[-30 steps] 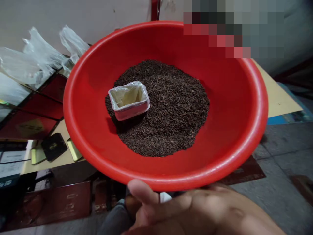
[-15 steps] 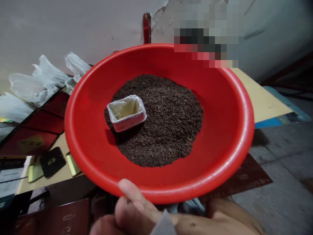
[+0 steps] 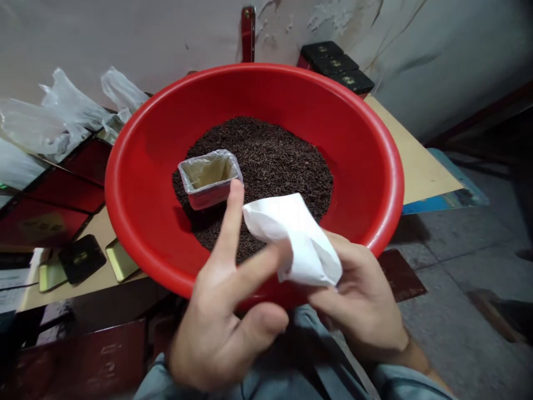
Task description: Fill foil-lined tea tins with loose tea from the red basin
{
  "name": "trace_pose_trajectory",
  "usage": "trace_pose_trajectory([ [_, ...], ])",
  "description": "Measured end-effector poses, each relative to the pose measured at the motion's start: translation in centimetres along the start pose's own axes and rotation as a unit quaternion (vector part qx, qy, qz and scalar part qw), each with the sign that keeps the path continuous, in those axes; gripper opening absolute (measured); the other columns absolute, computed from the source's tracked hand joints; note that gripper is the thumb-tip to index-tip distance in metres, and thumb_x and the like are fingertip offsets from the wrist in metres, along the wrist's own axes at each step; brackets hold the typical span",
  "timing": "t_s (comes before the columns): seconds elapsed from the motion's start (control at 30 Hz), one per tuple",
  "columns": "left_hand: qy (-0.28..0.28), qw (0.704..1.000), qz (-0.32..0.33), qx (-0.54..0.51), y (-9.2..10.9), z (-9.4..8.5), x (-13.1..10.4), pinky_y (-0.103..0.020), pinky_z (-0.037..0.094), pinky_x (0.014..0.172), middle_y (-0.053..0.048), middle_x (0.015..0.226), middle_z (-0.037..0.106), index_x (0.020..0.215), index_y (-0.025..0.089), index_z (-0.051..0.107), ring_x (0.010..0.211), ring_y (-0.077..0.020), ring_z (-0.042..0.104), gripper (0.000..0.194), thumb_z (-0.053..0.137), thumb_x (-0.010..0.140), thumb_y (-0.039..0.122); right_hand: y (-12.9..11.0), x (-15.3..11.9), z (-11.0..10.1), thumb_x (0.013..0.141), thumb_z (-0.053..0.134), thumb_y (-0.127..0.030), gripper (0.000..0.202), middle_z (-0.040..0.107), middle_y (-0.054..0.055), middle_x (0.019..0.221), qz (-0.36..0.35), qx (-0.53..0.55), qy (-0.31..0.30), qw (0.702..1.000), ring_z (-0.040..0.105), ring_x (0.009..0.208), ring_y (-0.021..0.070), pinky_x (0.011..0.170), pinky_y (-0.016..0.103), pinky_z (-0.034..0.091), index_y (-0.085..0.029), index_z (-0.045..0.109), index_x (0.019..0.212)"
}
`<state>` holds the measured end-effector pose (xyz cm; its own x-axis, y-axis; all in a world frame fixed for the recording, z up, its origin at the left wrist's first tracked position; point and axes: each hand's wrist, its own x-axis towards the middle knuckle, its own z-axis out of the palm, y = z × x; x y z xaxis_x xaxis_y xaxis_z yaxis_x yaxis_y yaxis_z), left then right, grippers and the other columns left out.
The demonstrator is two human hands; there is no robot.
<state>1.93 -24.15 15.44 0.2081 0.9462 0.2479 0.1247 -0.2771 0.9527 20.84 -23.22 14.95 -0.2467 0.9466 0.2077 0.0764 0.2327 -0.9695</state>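
Dark loose leaves [image 3: 283, 161] lie heaped in a large red basin [image 3: 145, 250]. On their left side sits a small rectangular container [image 3: 210, 191], lined with clear plastic and showing no leaves inside. My right hand [image 3: 366, 294] pinches a white paper piece [image 3: 300, 239], which looks like a small pouch, above the basin's near edge. My left hand [image 3: 229, 311] is beside it with the index finger stretched toward the container and the thumb apart. Another left finger overlaps the paper; whether it touches the paper is unclear.
Red boxes [image 3: 62, 208] with plastic bags [image 3: 70, 111] stand on the left, near a black lid [image 3: 82, 259] and gold-coloured tins [image 3: 120, 261]. Black-topped tins [image 3: 337, 66] stand behind the basin at right. Dark red panels [image 3: 83, 361] lie below left.
Both hands have come up over the basin's near edge, and the white paper is now in full view. The view has shifted, so the basin appears slightly higher and further left.
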Motion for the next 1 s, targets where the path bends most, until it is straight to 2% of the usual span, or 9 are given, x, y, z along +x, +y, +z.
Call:
trace_pose_trajectory([
  [0.07, 0.021, 1.000, 0.000, 0.012, -0.3, -0.3, 0.3, -0.047, 0.040, 0.117, -0.001, 0.166, 0.031, 0.149, 0.038, 0.048, 0.147, -0.0347, 0.038, 0.069, 0.076, 0.086, 0.045, -0.2, -0.1, -0.6, 0.087, 0.069, -0.029, 0.008, 0.066, 0.008, 0.095, -0.014, -0.036, -0.025, 0.999, 0.065, 0.089, 0.0222, 0.077, 0.031, 0.055, -0.021, 0.070, 0.085],
  [0.13, -0.006, 0.999, -0.037, 0.020, -0.4, -0.8, 1.1, -0.042, 0.052, 0.106, -0.009, 0.148, 0.056, 0.151, 0.031, 0.046, 0.131, -0.0318, 0.057, 0.080, 0.083, 0.080, 0.036, -0.7, 0.2, -1.4, 0.087, 0.068, -0.027, 0.007, 0.066, 0.007, 0.090, -0.028, -0.072, -0.091, 0.993, 0.064, 0.085, 0.0197, 0.074, 0.028, 0.053, -0.021, 0.069, 0.084],
  [0.23, -0.099, 0.991, -0.090, 0.025, -0.3, -1.5, 2.1, -0.030, 0.059, 0.080, -0.006, 0.106, 0.076, 0.113, 0.021, 0.073, 0.093, -0.0236, 0.073, 0.038, 0.083, 0.077, 0.027, -1.9, 0.9, -2.2, 0.089, 0.063, -0.018, 0.005, 0.064, 0.002, 0.080, -0.030, -0.128, -0.196, 0.972, 0.060, 0.070, 0.0133, 0.062, 0.022, 0.048, -0.020, 0.068, 0.090],
  [0.3, -0.083, 0.993, -0.088, 0.009, -0.1, -1.7, 2.4, -0.027, 0.058, 0.073, -0.005, 0.093, 0.076, 0.087, 0.018, 0.073, 0.083, -0.0200, 0.072, 0.014, 0.081, 0.079, 0.026, -2.6, 1.3, -2.5, 0.089, 0.060, -0.014, 0.014, 0.066, 0.002, 0.082, -0.020, -0.167, -0.216, 0.962, 0.059, 0.067, 0.0118, 0.059, 0.021, 0.047, -0.020, 0.068, 0.098],
  [0.43, 0.030, 0.994, -0.081, -0.068, 0.2, -1.7, 2.4, -0.026, 0.058, 0.067, -0.004, 0.086, 0.074, 0.097, 0.020, 0.063, 0.076, -0.0176, 0.071, 0.032, 0.084, 0.077, 0.032, -3.3, 1.8, -2.8, 0.089, 0.058, -0.016, 0.022, 0.070, 0.006, 0.097, -0.030, -0.202, -0.185, 0.961, 0.066, 0.081, 0.0159, 0.066, 0.024, 0.053, -0.021, 0.070, 0.107],
  [0.57, 0.057, 0.990, -0.090, -0.093, 0.1, -2.6, 2.8, -0.025, 0.059, 0.068, -0.005, 0.088, 0.074, 0.112, 0.020, 0.062, 0.080, -0.0189, 0.072, 0.055, 0.090, 0.068, 0.037, -3.2, 2.5, -3.0, 0.091, 0.064, -0.025, 0.019, 0.070, 0.008, 0.103, -0.079, -0.198, -0.099, 0.972, 0.067, 0.087, 0.0201, 0.066, 0.028, 0.056, -0.025, 0.074, 0.106],
  [0.77, 0.032, 0.986, -0.108, -0.125, -0.6, -4.1, 3.5, -0.024, 0.054, 0.057, -0.003, 0.083, 0.072, 0.088, 0.018, 0.070, 0.069, -0.0164, 0.067, 0.033, 0.087, 0.072, 0.042, -3.5, 4.4, -3.3, 0.081, 0.081, -0.034, 0.017, 0.071, 0.004, 0.085, -0.067, -0.135, -0.067, 0.986, 0.065, 0.070, 0.0176, 0.051, 0.026, 0.052, -0.025, 0.076, 0.094],
  [0.9, 0.081, 0.968, -0.009, -0.237, 1.1, -3.3, 5.3, -0.019, 0.053, 0.060, 0.003, 0.080, 0.067, 0.090, 0.018, 0.068, 0.069, -0.0101, 0.062, 0.019, 0.079, 0.084, 0.033, -4.6, 6.7, -3.9, 0.082, 0.081, -0.031, 0.015, 0.067, -0.003, 0.078, -0.029, -0.050, -0.084, 0.995, 0.062, 0.060, 0.0085, 0.047, 0.018, 0.044, -0.027, 0.074, 0.094],
  [1.0, 0.120, 0.957, 0.065, -0.255, 3.6, -3.3, 6.8, -0.018, 0.052, 0.063, 0.004, 0.081, 0.065, 0.094, 0.018, 0.066, 0.070, -0.0086, 0.059, 0.014, 0.073, 0.089, 0.028, -5.4, 8.2, -4.5, 0.088, 0.072, -0.049, 0.025, 0.068, -0.001, 0.083, -0.068, -0.061, -0.054, 0.994, 0.065, 0.067, 0.0105, 0.055, 0.023, 0.050, -0.025, 0.070, 0.095],
])
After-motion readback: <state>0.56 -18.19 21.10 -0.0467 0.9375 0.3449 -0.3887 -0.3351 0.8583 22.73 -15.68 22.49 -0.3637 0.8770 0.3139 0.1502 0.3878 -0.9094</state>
